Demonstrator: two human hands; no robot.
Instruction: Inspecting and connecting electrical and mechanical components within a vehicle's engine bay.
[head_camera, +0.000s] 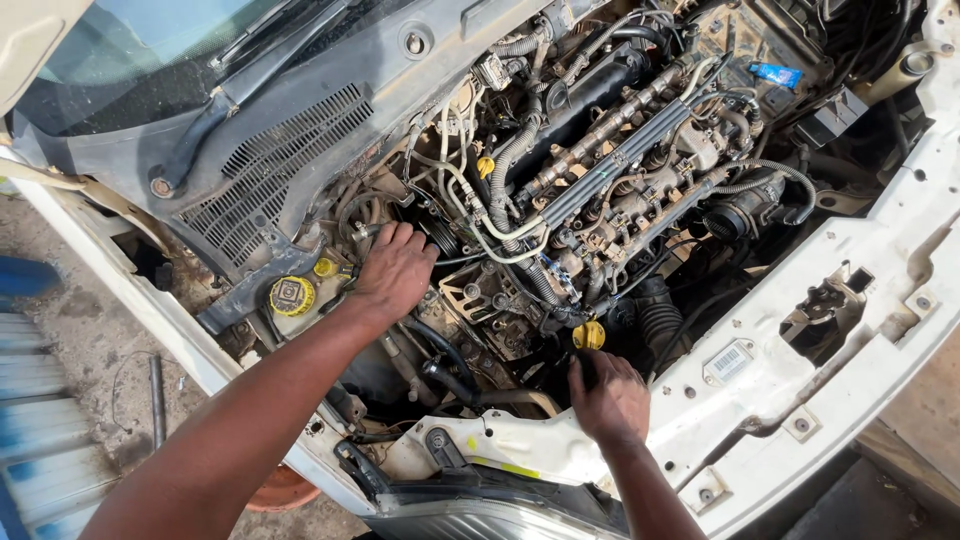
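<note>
My left hand (395, 272) reaches palm-down into the engine bay (560, 200), fingers spread and pressed among the hoses just right of the yellow reservoir cap (292, 296). My right hand (608, 397) sits low by the white front panel (800, 330), fingers curled below the yellow oil cap (589, 335), perhaps gripping something dark I cannot make out. Parts crowd tightly around both wrists; dusty ground lies beyond the fender.

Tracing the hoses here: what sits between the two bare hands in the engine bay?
In the head view, a curved black rubber hose lies between the left hand and right hand.
</note>
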